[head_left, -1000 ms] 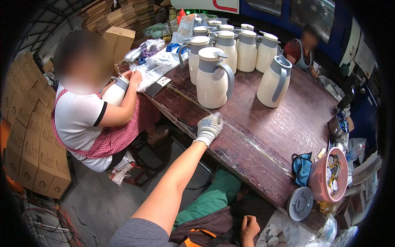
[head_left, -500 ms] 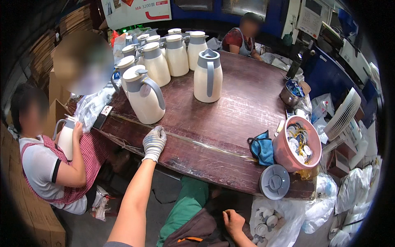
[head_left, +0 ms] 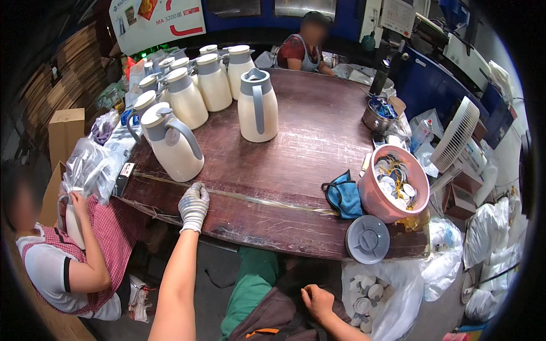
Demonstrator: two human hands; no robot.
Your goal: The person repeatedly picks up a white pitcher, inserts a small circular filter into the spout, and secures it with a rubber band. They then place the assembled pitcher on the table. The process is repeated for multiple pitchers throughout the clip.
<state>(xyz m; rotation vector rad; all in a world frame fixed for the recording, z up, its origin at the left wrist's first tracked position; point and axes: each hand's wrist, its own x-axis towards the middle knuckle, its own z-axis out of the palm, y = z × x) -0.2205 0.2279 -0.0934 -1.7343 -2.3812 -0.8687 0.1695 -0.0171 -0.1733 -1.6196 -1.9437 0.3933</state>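
Note:
My left hand [head_left: 193, 209], in a white and grey striped knit glove, rests at the near edge of the brown table [head_left: 296, 199], its fingers curled together with nothing seen in them. Just beyond it stands a cream vacuum jug [head_left: 173, 150] with a grey handle and cream lid, apart from the glove. My right hand [head_left: 318, 301] is bare and loosely closed over my lap, beside a plastic bag of small white and grey round parts [head_left: 367, 298]. Another cream jug [head_left: 259, 111], grey-topped, stands alone mid-table. Several more jugs [head_left: 185, 102] are grouped behind at the left.
A pink bucket [head_left: 392, 190] of round parts, a blue cloth mask [head_left: 344, 196] and a grey round lid [head_left: 368, 240] lie at the right. Beyond are a metal pot [head_left: 376, 120] and a fan [head_left: 458, 133]. One co-worker sits left holding a jug; another sits at the far side.
The view has swung to the right, so the table and jugs appear further left. My hands keep their places at the table edge and over my lap. A blurred shape at the left is gone.

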